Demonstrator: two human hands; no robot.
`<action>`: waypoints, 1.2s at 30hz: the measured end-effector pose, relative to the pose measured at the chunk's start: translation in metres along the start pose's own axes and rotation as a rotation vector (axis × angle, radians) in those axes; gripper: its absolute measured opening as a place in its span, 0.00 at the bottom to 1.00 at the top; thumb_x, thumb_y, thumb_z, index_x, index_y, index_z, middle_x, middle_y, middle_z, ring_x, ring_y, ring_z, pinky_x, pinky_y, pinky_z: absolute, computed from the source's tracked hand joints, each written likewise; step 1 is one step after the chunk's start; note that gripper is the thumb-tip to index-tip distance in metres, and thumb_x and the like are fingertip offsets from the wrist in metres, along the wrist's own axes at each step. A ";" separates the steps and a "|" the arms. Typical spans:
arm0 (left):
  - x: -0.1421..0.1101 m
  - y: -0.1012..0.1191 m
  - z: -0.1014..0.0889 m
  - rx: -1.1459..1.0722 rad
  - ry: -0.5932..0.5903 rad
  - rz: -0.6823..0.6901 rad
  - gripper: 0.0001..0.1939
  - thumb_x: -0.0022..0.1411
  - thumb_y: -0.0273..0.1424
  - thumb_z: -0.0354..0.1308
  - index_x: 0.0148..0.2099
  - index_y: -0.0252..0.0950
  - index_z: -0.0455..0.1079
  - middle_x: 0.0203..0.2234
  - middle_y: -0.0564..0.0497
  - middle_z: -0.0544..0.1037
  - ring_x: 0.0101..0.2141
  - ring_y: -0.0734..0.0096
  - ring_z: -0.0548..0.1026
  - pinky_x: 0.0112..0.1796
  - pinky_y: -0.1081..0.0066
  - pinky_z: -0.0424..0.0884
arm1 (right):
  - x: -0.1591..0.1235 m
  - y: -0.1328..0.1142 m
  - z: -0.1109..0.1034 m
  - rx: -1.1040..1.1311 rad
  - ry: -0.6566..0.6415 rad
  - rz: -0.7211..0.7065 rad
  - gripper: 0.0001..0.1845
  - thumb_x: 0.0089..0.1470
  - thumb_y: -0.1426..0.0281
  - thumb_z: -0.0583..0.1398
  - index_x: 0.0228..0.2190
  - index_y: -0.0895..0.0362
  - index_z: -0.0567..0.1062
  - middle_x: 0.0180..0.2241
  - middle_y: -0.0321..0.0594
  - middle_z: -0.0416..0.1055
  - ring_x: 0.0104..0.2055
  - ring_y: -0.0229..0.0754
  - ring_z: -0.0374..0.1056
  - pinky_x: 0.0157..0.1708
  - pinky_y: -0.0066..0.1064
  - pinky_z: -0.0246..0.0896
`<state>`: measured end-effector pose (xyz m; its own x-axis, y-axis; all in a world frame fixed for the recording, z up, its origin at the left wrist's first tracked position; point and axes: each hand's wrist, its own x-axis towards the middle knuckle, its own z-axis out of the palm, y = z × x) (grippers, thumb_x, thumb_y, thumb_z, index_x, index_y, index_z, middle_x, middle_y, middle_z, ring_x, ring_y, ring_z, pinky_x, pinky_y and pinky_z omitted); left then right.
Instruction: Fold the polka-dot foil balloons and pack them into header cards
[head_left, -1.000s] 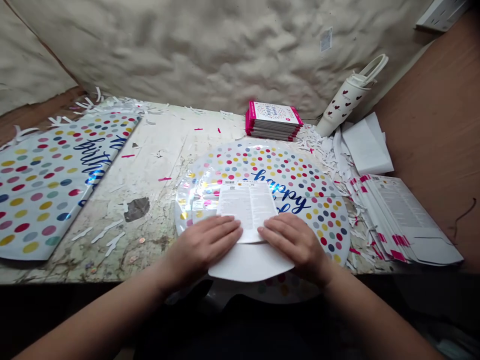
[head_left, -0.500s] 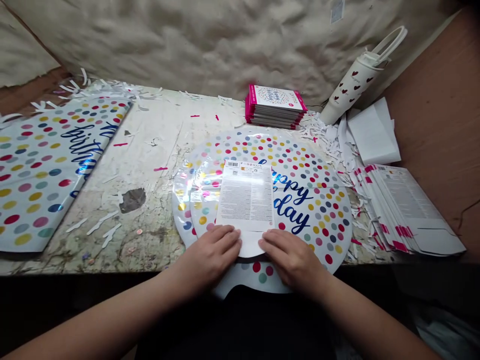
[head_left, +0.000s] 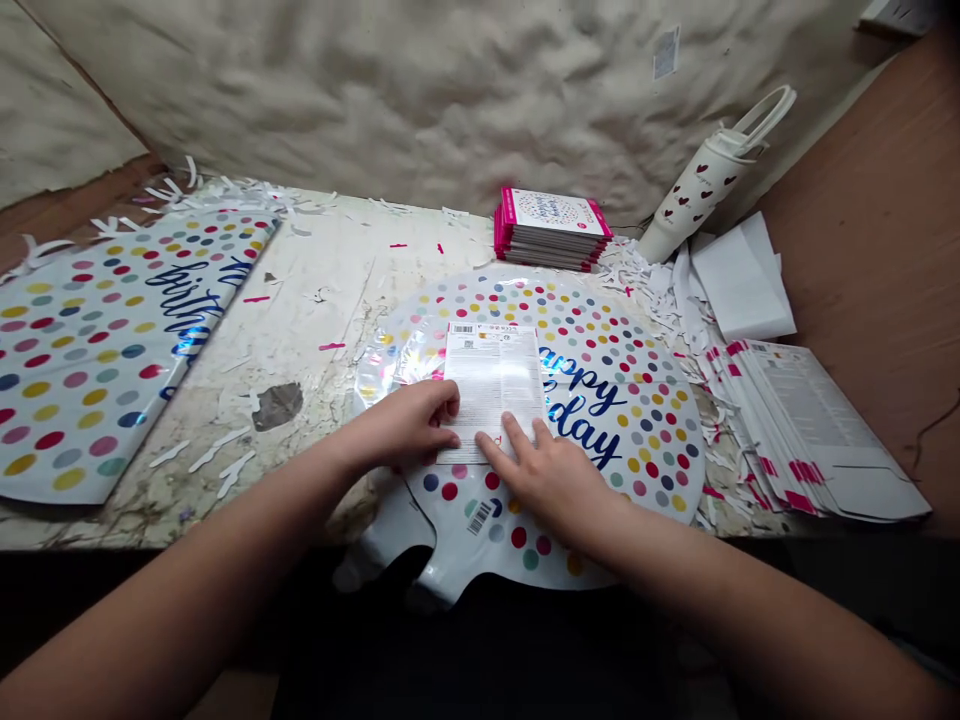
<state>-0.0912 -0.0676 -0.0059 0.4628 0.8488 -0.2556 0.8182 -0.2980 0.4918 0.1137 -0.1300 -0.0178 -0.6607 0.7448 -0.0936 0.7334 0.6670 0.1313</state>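
A printed packaging card (head_left: 491, 370) lies on the flat round foil balloons, its lower end folded up onto the printed face. My left hand (head_left: 424, 420) is closed at the card's left edge, thumb and curled fingers against it. With fingers spread, my right hand (head_left: 555, 475) presses on the card's lower right part. Underneath, the top dotted balloon (head_left: 645, 400) shows blue "happy" and "day" lettering. A second balloon (head_left: 367, 375) peeks out at its left, and their tails hang past the table's front edge.
Another folded dotted balloon (head_left: 90, 360) lies at the left. Behind the work are stacked pink-edged packs (head_left: 555, 230) and a heart-patterned tumbler (head_left: 694, 195). Fanned cards (head_left: 817, 430) sit at the right beside a white sheet (head_left: 742, 280). Paper scraps (head_left: 225, 455) litter the table.
The card's bottom flap has been folded up. My left hand has moved up to the card's left edge and curled; my right hand has shifted up onto the fold.
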 end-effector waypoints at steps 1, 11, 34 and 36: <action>-0.006 -0.001 -0.004 -0.034 0.069 -0.016 0.08 0.51 0.32 0.58 0.34 0.38 0.62 0.27 0.53 0.69 0.28 0.68 0.68 0.27 0.74 0.61 | 0.002 0.000 0.000 -0.049 0.015 -0.003 0.25 0.57 0.77 0.49 0.56 0.56 0.59 0.54 0.61 0.61 0.42 0.56 0.69 0.26 0.40 0.67; -0.043 0.036 0.035 -1.540 -0.005 -0.372 0.11 0.58 0.35 0.58 0.33 0.30 0.70 0.26 0.47 0.75 0.26 0.76 0.73 0.26 0.79 0.67 | -0.007 0.006 -0.018 -0.085 0.641 -0.066 0.14 0.56 0.79 0.53 0.41 0.69 0.74 0.39 0.55 0.75 0.37 0.48 0.70 0.30 0.37 0.62; -0.033 0.052 0.045 -1.366 0.181 -0.198 0.15 0.57 0.42 0.54 0.30 0.34 0.63 0.22 0.54 0.70 0.25 0.72 0.71 0.29 0.70 0.69 | -0.029 0.039 -0.041 0.804 0.126 -0.196 0.10 0.54 0.76 0.54 0.29 0.54 0.75 0.29 0.35 0.74 0.32 0.36 0.69 0.33 0.26 0.64; -0.032 0.050 0.034 -1.220 0.237 -0.177 0.14 0.59 0.42 0.51 0.34 0.36 0.62 0.24 0.53 0.71 0.25 0.71 0.70 0.27 0.71 0.69 | -0.049 0.055 -0.052 0.731 -0.089 -0.145 0.07 0.52 0.72 0.58 0.27 0.52 0.75 0.25 0.32 0.73 0.27 0.36 0.69 0.28 0.25 0.64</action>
<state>-0.0531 -0.1247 -0.0016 0.2030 0.9310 -0.3034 -0.0438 0.3182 0.9470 0.1780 -0.1310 0.0450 -0.7658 0.6268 -0.1436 0.5802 0.5770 -0.5748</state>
